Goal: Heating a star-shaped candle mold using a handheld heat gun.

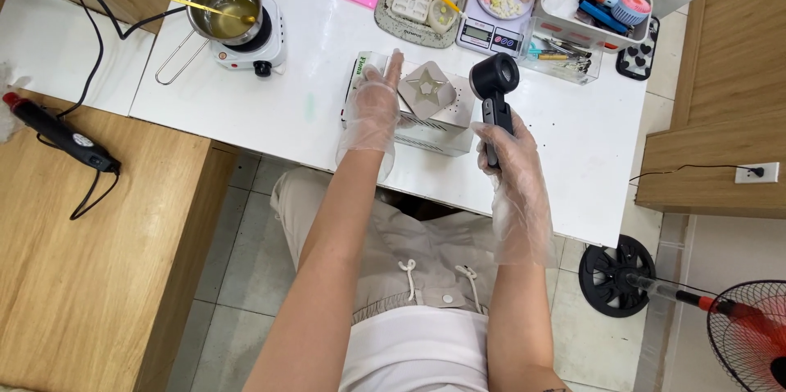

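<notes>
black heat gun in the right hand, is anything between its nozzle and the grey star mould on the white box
Nothing visible does. The black heat gun, held in the right hand, has its round nozzle beside the grey star-shaped mould on the white box, with only open air between. The left hand rests on the box's far side.

Head-worn camera looks steeply down over a white worktable (246,113).
Single close view, facing forward past the wearer's lap; the tabletop fills the upper frame.
</notes>
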